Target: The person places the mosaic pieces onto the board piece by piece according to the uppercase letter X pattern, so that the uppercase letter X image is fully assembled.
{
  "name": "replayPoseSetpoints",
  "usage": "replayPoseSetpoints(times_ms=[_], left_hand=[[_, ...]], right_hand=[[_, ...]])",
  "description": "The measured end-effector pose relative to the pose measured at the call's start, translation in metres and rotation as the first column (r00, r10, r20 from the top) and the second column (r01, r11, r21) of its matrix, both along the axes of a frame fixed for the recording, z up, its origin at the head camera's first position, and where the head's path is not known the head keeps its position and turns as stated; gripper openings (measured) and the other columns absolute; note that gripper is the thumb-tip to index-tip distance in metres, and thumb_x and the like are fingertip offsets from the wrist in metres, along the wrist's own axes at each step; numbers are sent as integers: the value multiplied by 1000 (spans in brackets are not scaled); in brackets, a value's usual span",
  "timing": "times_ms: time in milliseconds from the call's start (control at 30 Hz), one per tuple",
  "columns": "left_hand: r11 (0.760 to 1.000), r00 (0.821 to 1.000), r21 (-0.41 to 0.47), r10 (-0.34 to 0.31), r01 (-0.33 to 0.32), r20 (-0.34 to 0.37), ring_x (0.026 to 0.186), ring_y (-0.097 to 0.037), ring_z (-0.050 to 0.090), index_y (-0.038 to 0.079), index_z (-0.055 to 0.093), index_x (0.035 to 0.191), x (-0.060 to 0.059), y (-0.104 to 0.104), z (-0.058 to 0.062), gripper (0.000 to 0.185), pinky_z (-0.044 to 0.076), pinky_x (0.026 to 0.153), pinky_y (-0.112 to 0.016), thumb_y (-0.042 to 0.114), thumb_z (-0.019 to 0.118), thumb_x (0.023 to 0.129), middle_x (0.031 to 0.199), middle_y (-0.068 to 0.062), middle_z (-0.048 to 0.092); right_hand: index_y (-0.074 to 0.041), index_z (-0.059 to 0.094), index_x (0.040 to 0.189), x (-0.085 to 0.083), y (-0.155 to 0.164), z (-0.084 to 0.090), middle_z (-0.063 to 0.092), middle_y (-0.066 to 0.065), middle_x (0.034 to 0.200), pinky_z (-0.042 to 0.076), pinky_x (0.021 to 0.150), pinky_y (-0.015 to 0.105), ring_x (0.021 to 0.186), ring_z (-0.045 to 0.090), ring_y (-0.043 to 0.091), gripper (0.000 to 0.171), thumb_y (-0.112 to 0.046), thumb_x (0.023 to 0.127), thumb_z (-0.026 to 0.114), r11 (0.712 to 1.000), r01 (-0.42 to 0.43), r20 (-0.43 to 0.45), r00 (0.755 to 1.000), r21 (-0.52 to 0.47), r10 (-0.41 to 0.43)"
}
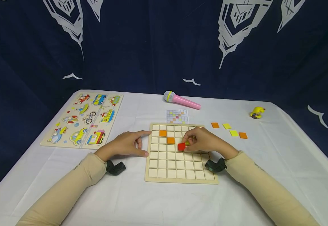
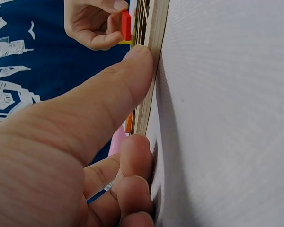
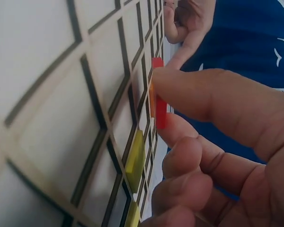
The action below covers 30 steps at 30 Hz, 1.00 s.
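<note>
A wooden grid board (image 1: 180, 181) lies in front of me. Thumb and index fingertip of my left hand (image 1: 125, 143) rest against its left edge, the other fingers loosely bent. My right hand (image 1: 204, 139) pinches a red square tile (image 1: 181, 147) between thumb and fingers, close over the middle of the grid. In the right wrist view the red tile (image 3: 161, 113) stands on edge relative to that camera. Two orange tiles (image 1: 163, 133) sit diagonally in cells on the upper left. Yellow tiles (image 3: 136, 163) also lie in the grid, mostly hidden by my right hand in the head view.
A printed pattern card (image 1: 177, 116) lies behind the board, near a pink toy microphone (image 1: 185, 101). Loose orange and yellow tiles (image 1: 233, 133) lie to the right, with a yellow duck figure (image 1: 257, 112) beyond. A vehicle puzzle board (image 1: 83, 119) is at left.
</note>
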<state>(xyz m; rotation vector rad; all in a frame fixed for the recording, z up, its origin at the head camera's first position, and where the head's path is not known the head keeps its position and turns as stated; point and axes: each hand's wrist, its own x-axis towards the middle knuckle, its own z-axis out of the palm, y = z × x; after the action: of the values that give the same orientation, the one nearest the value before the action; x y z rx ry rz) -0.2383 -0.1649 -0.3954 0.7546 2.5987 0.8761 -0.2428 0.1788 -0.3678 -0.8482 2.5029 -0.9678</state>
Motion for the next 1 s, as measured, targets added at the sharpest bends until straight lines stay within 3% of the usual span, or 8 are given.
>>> replayPoseSetpoints(times_ms=[700, 1000], left_hand=[[1000, 1000, -5, 1, -1, -5, 65, -13, 54, 7, 51, 161, 1, 1, 1, 89, 41, 66, -29, 35, 92, 87, 85, 6, 64], [1000, 1000, -2, 1, -1, -3, 65, -13, 53, 7, 51, 160, 2, 0, 2, 88, 41, 66, -30, 35, 92, 87, 84, 6, 64]], right_hand=[[-7, 75, 97, 2, -13, 4, 56, -5, 70, 41, 70, 31, 64, 48, 11, 20, -7, 83, 90, 993, 18, -35, 999, 116, -14], [-3, 77, 104, 0, 2, 5, 57, -4, 74, 40, 66, 27, 62, 46, 10, 19, -7, 89, 87, 1000, -13, -8, 1000, 18, 13]])
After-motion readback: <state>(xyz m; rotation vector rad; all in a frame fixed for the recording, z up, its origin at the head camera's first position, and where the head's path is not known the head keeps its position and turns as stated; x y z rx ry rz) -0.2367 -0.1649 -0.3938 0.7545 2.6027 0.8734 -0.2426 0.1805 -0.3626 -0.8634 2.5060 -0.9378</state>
